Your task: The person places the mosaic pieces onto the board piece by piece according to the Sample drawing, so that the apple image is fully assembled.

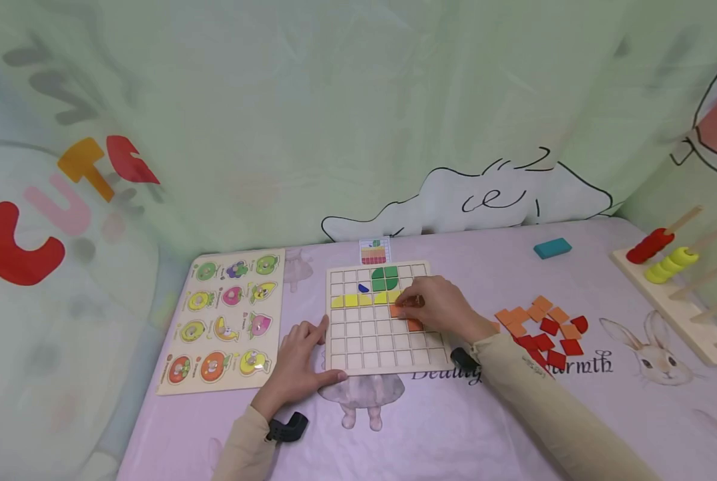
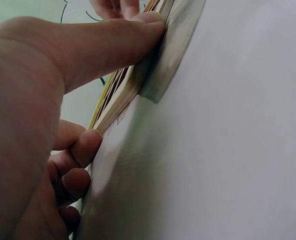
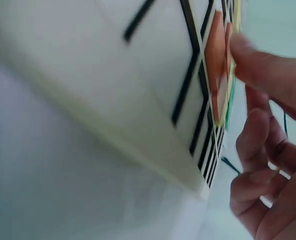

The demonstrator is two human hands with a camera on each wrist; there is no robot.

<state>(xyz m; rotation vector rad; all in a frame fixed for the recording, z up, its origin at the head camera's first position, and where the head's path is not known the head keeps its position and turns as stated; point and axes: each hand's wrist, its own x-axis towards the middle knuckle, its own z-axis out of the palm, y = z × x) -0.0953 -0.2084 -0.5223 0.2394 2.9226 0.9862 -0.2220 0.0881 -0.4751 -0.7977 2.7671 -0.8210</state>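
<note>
A wooden grid board (image 1: 367, 347) lies in front of me. My left hand (image 1: 298, 361) holds its near left corner, the thumb along the front edge and a fingertip at the left side. My right hand (image 1: 439, 304) is over the board's right part, thumb and index finger pinching an orange square tile (image 1: 396, 311) at a cell below the yellow row. Another orange tile (image 1: 415, 325) lies under this hand, partly hidden. Yellow pieces (image 1: 351, 300) form a row, with green pieces (image 1: 385, 278) above it and a small blue piece (image 1: 363, 288) to their left.
Loose orange tiles (image 1: 519, 314) and red tiles (image 1: 555, 359) lie in a pile right of the board. A pattern card (image 1: 374, 251) is behind it. On the left lies a fruit puzzle board (image 1: 214, 351). A teal block (image 1: 553, 248) and a bead rack (image 1: 671, 294) stand at right.
</note>
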